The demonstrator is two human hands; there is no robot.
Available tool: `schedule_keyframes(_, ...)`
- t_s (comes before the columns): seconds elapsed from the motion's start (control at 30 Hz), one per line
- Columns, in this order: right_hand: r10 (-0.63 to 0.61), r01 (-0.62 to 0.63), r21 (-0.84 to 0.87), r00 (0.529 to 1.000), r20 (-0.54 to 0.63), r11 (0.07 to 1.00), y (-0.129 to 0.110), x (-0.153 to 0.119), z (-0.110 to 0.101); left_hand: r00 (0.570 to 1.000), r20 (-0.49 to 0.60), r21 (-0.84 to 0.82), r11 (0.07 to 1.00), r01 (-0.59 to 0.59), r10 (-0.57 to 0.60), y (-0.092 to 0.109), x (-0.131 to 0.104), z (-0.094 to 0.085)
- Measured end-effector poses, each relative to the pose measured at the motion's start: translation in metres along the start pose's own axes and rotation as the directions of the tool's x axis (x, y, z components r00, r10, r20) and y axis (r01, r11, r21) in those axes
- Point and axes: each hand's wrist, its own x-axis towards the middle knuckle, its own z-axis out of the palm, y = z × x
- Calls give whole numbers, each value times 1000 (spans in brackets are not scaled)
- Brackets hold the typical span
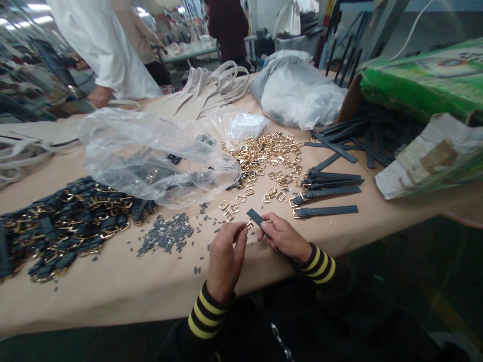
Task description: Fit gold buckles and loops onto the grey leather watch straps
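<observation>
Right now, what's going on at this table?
A person holds a small gold buckle in the fingertips of the left hand and a dark strap in the right hand. The buckle is close beside the strap; whether they touch is unclear. Ahead lies a pile of loose gold buckles. Straps with buckles on them lie to the right, with a bigger heap of buckled straps to the left.

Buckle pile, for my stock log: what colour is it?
Gold; the buckle pile shows best in the head view.
</observation>
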Motion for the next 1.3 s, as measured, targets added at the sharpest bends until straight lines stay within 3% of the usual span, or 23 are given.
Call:
schedule_keyframes(0.17,17,-13,-80,998,59,997,-2,-13,-1,962,104,-331,903,274,-253,9,-2,-9)
schedule_keyframes(0.33,-62,57,38,989,133,998,-6,-22,-4,904,179,-567,710,417,-388,12,-4,-12)
schedule_keyframes(0.43,-91,78,66,974,209,995,-5,-24,-11,873,250,-676,570,467,-420,10,-4,-13)
schedule_keyframes(0.57,-109,94,65,954,280,993,-4,-25,-15,806,433,-746,342,572,-404,10,-5,-15)
schedule_keyframes(0.7,-134,117,84,962,237,990,-7,-27,-8,748,547,-785,82,615,-377,11,-6,-11)
schedule_keyframes(0.77,-140,129,69,973,186,989,-10,-29,-4,726,585,-778,3,629,-361,13,-10,-4)
schedule_keyframes(0.83,-165,167,-12,981,105,986,-13,-31,-1,721,592,-777,-16,630,-361,15,-14,6)
schedule_keyframes(0.93,-306,300,-220,952,9,928,-17,-33,1,757,530,-809,40,587,-381,18,-19,18)
schedule_keyframes(1.07,-473,468,-345,878,74,814,-19,-34,0,785,480,-815,132,564,-392,17,-23,21)
schedule_keyframes(1.17,-466,480,-332,876,125,812,-19,-33,-1,797,456,-808,191,558,-397,14,-25,18)
schedule_keyframes(1.3,-354,389,-286,920,167,876,-19,-33,0,803,439,-807,218,549,-402,12,-27,16)
